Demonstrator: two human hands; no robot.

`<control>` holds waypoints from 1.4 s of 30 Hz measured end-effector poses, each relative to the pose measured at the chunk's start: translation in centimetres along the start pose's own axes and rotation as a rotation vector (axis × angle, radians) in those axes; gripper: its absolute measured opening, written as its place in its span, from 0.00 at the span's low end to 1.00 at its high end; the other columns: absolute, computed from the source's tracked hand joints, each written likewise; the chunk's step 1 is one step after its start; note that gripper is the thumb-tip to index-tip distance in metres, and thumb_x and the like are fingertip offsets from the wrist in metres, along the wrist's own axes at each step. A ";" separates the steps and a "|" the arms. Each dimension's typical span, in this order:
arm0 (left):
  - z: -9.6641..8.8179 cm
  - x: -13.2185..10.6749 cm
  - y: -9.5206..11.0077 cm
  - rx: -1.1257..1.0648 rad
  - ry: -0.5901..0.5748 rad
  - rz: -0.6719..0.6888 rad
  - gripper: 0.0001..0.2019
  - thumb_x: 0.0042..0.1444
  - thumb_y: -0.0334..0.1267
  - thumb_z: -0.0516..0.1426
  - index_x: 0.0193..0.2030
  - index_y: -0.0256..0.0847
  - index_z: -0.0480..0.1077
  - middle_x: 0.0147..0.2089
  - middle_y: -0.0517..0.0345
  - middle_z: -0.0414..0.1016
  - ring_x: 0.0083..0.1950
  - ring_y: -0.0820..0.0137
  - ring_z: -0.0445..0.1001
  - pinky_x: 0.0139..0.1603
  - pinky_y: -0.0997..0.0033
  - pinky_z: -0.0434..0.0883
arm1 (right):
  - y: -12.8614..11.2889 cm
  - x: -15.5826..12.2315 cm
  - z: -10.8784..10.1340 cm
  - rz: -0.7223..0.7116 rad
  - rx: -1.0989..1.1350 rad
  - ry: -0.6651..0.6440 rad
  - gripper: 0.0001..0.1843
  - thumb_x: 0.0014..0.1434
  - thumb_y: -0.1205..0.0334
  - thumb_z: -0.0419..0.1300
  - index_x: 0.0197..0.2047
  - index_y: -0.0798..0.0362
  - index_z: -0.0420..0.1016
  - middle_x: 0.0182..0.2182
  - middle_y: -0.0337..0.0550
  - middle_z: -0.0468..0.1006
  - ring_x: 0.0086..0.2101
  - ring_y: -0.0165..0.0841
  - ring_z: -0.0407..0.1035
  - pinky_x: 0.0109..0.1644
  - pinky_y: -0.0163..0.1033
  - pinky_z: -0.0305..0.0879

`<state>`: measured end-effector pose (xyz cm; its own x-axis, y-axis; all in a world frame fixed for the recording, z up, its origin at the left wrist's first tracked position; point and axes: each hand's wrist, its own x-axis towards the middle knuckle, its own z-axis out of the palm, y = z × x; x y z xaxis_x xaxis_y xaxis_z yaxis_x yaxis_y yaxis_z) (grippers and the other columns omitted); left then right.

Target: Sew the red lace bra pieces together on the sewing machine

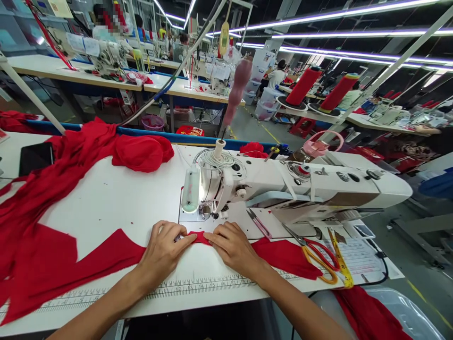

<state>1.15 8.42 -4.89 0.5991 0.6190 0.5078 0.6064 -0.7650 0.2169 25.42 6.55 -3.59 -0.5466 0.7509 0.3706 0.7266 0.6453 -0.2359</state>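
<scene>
My left hand (163, 249) and my right hand (230, 246) lie close together at the front of the white sewing machine (262, 174). Between my thumbs and fingers I grip a short stretch of red fabric (199, 237), flat on the table just before the needle area. One end of the cloth trails out left of my left hand, the other right of my right hand. Something small and greyish shows by my left thumb, too covered to name. Thread snips (260, 223) with pink handles lie on the machine bed, beyond my right hand.
Scissors (313, 252) and a yellow measuring tape (340, 259) lie at right on a paper sheet. A printed ruler (191, 286) runs along the table's front edge. Red fabric piles (71, 160) and a black phone (35, 158) are at left. Red thread cones (303, 86) stand behind.
</scene>
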 end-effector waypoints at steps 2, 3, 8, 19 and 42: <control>-0.3 0.1 -0.1 -0.026 -0.008 0.000 0.15 0.67 0.27 0.52 0.55 0.46 0.72 0.44 0.53 0.72 0.46 0.64 0.68 0.54 0.50 0.61 | 0.1 -0.2 -0.2 0.020 0.003 0.006 0.14 0.70 0.69 0.54 0.54 0.51 0.76 0.34 0.43 0.75 0.35 0.34 0.65 0.39 0.41 0.57; -0.5 0.2 -0.1 -0.046 -0.006 -0.002 0.14 0.67 0.28 0.52 0.54 0.45 0.72 0.45 0.53 0.72 0.47 0.64 0.68 0.56 0.49 0.60 | 0.2 -0.1 -0.4 0.025 0.018 0.014 0.14 0.70 0.69 0.53 0.53 0.51 0.76 0.34 0.43 0.75 0.36 0.34 0.65 0.40 0.41 0.58; -1.4 1.4 -0.6 -0.125 0.049 -0.037 0.10 0.68 0.32 0.53 0.48 0.44 0.75 0.46 0.53 0.73 0.48 0.64 0.68 0.53 0.56 0.63 | 0.9 0.9 -1.2 0.027 0.133 0.057 0.12 0.72 0.65 0.53 0.47 0.51 0.78 0.34 0.42 0.77 0.36 0.32 0.69 0.42 0.41 0.60; -1.6 2.4 -3.6 -0.040 -0.234 0.015 0.10 0.63 0.37 0.61 0.47 0.57 0.79 0.55 0.54 0.73 0.60 0.55 0.66 0.65 0.27 0.46 | 3.2 3.7 -2.4 -0.083 0.116 -0.312 0.13 0.65 0.57 0.64 0.53 0.43 0.79 0.40 0.39 0.80 0.39 0.33 0.69 0.48 0.42 0.60; -3.4 4.4 -6.2 -0.126 -0.503 0.049 0.24 0.48 0.56 0.68 0.53 0.63 0.75 0.66 0.54 0.66 0.72 0.43 0.51 0.66 0.28 0.53 | 4.6 4.2 -3.2 -0.046 0.126 -0.388 0.22 0.51 0.53 0.74 0.51 0.32 0.80 0.36 0.37 0.79 0.38 0.37 0.70 0.47 0.43 0.67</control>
<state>-1.77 15.25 -1.16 0.8209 0.5676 0.0635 0.5226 -0.7914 0.3172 27.81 12.27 -0.22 -0.7112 0.7026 0.0227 0.6542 0.6733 -0.3445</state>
